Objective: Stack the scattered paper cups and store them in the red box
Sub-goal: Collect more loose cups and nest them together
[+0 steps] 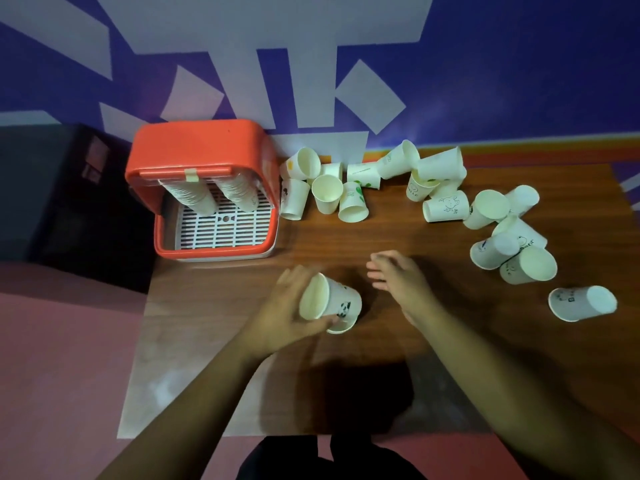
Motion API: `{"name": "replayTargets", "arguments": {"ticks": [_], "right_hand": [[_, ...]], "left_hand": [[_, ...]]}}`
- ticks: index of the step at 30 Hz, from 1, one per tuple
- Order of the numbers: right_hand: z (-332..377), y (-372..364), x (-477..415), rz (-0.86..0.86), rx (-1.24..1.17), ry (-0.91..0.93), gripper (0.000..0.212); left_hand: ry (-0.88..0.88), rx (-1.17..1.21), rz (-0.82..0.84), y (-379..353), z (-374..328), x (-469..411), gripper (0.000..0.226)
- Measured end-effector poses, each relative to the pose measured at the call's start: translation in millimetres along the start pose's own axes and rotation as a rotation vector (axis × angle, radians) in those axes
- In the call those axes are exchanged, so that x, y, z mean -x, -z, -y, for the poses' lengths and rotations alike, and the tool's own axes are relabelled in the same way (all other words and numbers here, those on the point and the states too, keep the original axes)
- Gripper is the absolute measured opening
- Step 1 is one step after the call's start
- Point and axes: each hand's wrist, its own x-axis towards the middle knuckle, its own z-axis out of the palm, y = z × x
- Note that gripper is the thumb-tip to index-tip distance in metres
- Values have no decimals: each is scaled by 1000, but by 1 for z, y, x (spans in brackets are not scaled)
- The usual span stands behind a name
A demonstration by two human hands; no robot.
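Head view: the job looks partly done. Two ribbed stacks (211, 194) already lean in the glossy red box (216, 253), beyond and left of the grip. Many thin, tapered paper cups (327, 194) lie scattered beyond and right of it. The left hand (287, 311) clasps what look like two printed cups (341, 299). The right hand (398, 282) is spread and empty.

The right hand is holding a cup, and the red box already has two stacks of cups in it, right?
Not quite: the head view shows the left hand holding the cup; the right hand is open and empty. The red box does have two stacks inside.
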Motion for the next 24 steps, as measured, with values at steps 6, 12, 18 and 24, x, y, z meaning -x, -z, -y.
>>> {"name": "replayTargets", "arguments": {"ticks": [6,12,18,24], "right_hand": [[-7,10,-40,-117,154,3,14],[21,3,-96,-176,383,59,31],[46,-28,-160,-194,469,3,52],[42,-49,-195,-208,443,-124,60]], "left_hand": [[-105,-361,117,-32,11,-14,77],[-192,-513,167,-37,17,-35,83],[-310,-627,163,-27,23,-42,89],[-305,-494,158,-30,28,-40,79]]}}
